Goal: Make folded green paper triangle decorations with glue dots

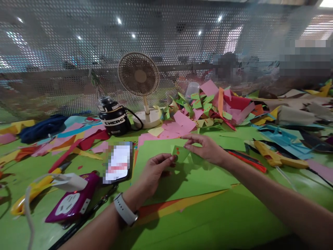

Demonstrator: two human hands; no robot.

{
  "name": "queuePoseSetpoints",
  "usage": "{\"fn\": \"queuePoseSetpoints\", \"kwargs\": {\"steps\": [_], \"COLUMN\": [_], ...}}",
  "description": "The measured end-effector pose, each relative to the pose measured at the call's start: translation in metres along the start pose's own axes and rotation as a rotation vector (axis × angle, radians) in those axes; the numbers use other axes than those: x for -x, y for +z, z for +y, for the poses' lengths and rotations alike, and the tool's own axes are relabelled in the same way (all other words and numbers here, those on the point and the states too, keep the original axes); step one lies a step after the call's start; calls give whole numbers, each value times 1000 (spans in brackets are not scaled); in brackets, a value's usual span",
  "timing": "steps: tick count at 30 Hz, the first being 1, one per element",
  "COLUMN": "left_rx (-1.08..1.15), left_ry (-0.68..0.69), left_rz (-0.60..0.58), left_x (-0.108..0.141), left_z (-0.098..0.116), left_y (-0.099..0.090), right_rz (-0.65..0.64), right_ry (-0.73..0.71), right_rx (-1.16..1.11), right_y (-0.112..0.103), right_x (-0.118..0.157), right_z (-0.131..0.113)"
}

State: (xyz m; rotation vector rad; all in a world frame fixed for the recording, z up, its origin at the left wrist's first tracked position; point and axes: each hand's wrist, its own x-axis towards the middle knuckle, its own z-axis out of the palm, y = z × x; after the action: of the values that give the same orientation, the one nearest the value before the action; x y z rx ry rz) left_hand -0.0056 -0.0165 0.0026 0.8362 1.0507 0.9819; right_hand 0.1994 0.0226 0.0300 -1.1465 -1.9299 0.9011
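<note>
A small folded piece of green paper (180, 152) with orange-red dots is held up over a stack of larger sheets. My left hand (156, 170), with a pale watch band on the wrist, pinches its left side between thumb and finger. At its upper right edge, my right hand (204, 149) has thumb and fingers closed on the paper. Under both hands lies a large green sheet (153, 189), on top of orange, yellow and pink ones. The exact fold of the small piece is hard to make out.
To the left are a phone (118, 161), a purple power strip (75, 199) and a yellow-handled tool (39, 191). Behind stand a black bottle (114, 119) and a fan (139, 74), beside heaped paper scraps (205, 104). A yellow glue gun (278, 156) lies at right.
</note>
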Motion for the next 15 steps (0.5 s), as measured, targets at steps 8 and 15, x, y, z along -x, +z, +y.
{"fn": "queuePoseSetpoints", "kwargs": {"steps": [8,15], "left_rx": [64,63], "left_ry": [22,-8], "left_rz": [34,73], "left_x": [-3,-2], "left_z": [-3,0], "left_y": [-3,1], "right_rz": [126,-65], "right_ry": [-19,371], "right_rx": [56,941], "right_y": [-61,-154], "right_x": [12,93], "right_z": [-30,7]}}
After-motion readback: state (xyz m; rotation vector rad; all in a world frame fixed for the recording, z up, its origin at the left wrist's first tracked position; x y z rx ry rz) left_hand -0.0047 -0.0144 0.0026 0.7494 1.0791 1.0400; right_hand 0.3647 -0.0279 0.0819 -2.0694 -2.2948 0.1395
